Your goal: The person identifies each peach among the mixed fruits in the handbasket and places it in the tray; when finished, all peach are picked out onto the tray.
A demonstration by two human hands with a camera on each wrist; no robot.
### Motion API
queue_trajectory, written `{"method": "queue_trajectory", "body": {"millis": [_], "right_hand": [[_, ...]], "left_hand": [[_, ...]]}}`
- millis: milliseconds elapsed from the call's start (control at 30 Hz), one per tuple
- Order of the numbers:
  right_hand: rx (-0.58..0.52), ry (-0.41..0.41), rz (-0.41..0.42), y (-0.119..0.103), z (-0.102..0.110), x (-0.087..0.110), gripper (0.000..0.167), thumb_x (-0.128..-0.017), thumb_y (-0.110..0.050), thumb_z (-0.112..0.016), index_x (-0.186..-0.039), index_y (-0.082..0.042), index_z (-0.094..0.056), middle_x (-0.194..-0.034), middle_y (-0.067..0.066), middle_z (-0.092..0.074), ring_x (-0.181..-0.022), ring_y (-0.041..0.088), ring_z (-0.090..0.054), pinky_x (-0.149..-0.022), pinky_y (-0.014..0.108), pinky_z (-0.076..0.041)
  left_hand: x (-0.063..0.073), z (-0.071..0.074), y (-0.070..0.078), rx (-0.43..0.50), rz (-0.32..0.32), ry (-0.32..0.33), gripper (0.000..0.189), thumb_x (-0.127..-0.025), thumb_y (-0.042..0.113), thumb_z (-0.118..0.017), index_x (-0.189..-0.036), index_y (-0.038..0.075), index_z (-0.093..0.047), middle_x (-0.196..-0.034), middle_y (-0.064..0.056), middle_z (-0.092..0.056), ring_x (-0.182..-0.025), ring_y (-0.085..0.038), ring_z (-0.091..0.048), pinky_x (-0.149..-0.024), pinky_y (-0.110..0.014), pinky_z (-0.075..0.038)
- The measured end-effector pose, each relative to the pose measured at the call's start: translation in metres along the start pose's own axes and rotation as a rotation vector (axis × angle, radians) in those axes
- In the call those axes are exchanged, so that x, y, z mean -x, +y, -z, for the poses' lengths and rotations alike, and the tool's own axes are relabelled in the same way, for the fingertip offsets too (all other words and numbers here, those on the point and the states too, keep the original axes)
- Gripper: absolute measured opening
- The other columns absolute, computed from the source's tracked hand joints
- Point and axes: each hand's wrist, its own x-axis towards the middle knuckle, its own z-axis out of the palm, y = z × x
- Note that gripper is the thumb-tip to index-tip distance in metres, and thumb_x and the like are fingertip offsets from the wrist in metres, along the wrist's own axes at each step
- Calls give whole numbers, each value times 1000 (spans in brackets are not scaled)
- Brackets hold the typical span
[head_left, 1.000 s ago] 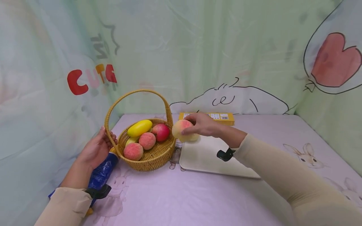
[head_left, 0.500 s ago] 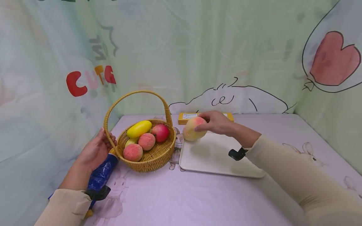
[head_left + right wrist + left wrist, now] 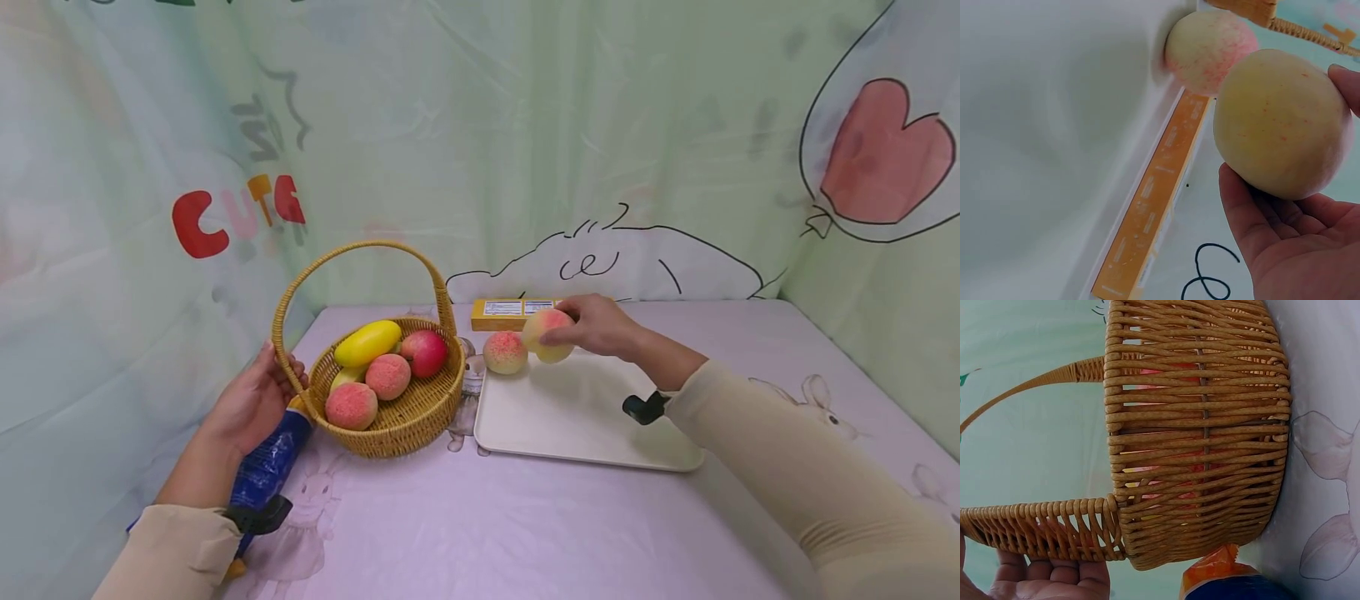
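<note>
A pale peach with a pink blush is pinched between the thumb and fingers of my right hand, held above the back of a white tray. Just left of it, a second peach rests in the tray's back left corner; the right wrist view shows both peaches. At the left, my left hand grips the lower part of a wicker basket's handle. Inside the basket lie two pinkish peaches, a red apple and yellow fruit.
Behind the tray lies a flat orange box, partly hidden by the right hand and peach. A blue packet with orange ends lies beside the basket, under the left forearm. Printed curtains stand around the table's back and sides.
My right hand has carried its peach rightward from beside the basket to over the tray, uncovering the peach in the corner. My left hand keeps its place on the handle.
</note>
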Motion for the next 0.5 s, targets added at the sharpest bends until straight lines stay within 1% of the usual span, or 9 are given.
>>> {"method": "queue_trajectory", "body": {"millis": [100, 233, 500], "right_hand": [[14, 4, -19, 5, -1, -2, 55, -88, -42, -81, -125, -3, -69, -114, 11, -70, -100, 26, -59, -79, 32, -47], [58, 14, -23, 11, -2, -6, 56, -86, -43, -82, -123, -3, -70, -110, 10, -71, -96, 24, -59, -77, 31, -47], [157, 8, -19, 25, -10, -17, 51, -83, -43, -83, -115, -4, -73, -99, 7, -71, -88, 23, -59, -73, 31, -47]], "left_hand": [[0, 0, 0, -6, 3, 2, 35, -112, 44, -36, -110, 18, -59, -102, 3, -60, -102, -15, -56, -94, -25, -43], [1, 1, 1, -6, 4, -4, 35, -112, 43, -34, -109, 19, -60, -102, 3, -61, -102, -14, -57, -94, -25, -43], [0, 1, 0, -14, -8, -4, 36, -113, 42, -33, -109, 21, -62, -102, 4, -62, -102, -14, -58, -95, -25, -43]]}}
